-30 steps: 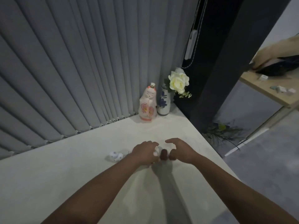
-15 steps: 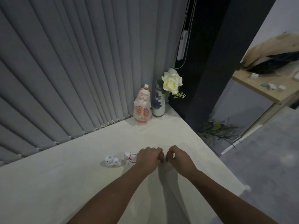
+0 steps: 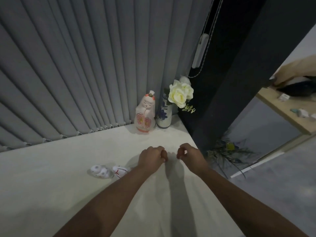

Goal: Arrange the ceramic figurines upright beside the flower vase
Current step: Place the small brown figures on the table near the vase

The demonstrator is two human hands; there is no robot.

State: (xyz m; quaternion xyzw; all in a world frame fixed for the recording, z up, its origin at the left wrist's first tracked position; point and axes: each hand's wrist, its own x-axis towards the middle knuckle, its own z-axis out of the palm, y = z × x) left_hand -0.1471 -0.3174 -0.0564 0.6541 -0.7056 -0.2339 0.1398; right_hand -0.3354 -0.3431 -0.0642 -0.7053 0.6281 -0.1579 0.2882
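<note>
Both grips curled, contents hidden: left hand (image 3: 152, 158), right hand (image 3: 189, 155) over table (image 3: 51, 177); two small figurines (image 3: 109, 171) lying left; doll (image 3: 145, 115) upright beside vase (image 3: 164, 117)

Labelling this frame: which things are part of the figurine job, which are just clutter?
Job: doll figurine, upright beside vase; two small white figurines by left hand.
Clutter: blinds, blind cord, side shelf.
</note>
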